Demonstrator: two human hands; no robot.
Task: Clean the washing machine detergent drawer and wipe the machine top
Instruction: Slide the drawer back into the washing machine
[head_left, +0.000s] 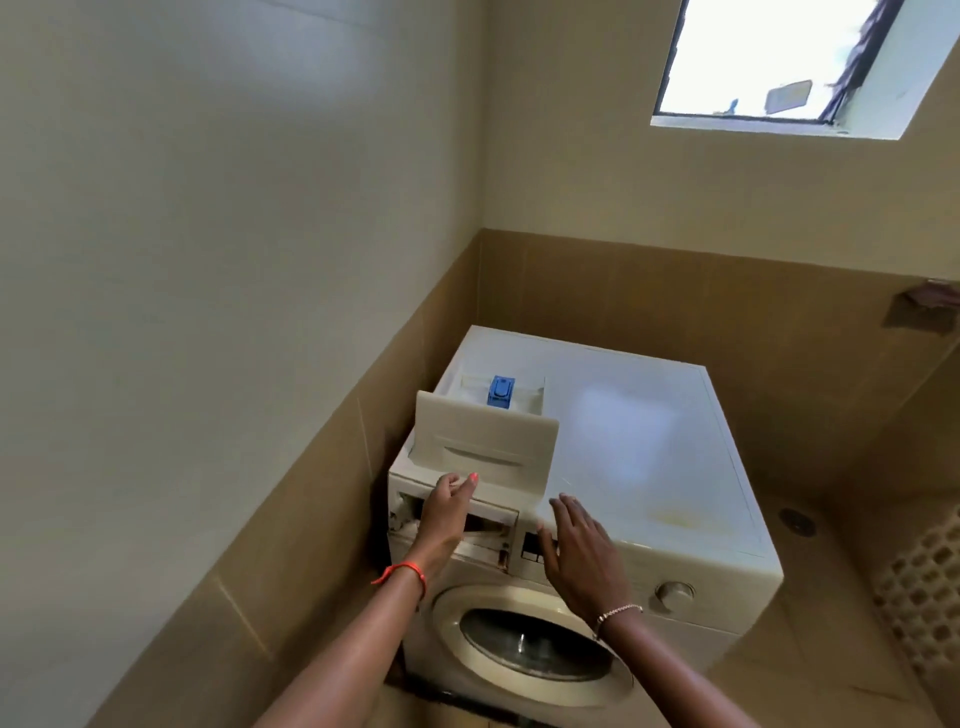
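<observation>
Right hand (574, 545): fingers straight, holding nothing, at the front edge of the machine top (649, 441). Left hand (449, 506): fingertips at the drawer (483, 441) front's lower edge; grip cannot be confirmed. The drawer lies on the top, clear of its grimy slot (491, 526). A yellowish stain (675, 517) shows. Cleaning and wiping judged outstanding.

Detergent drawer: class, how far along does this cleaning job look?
Done: the detergent drawer is out of its open slot and lies on the machine top. In hand: the left hand grips its front edge; the right hand rests open at the top's edge. Left: no cloth shows; a yellowish stain marks the top.
</observation>
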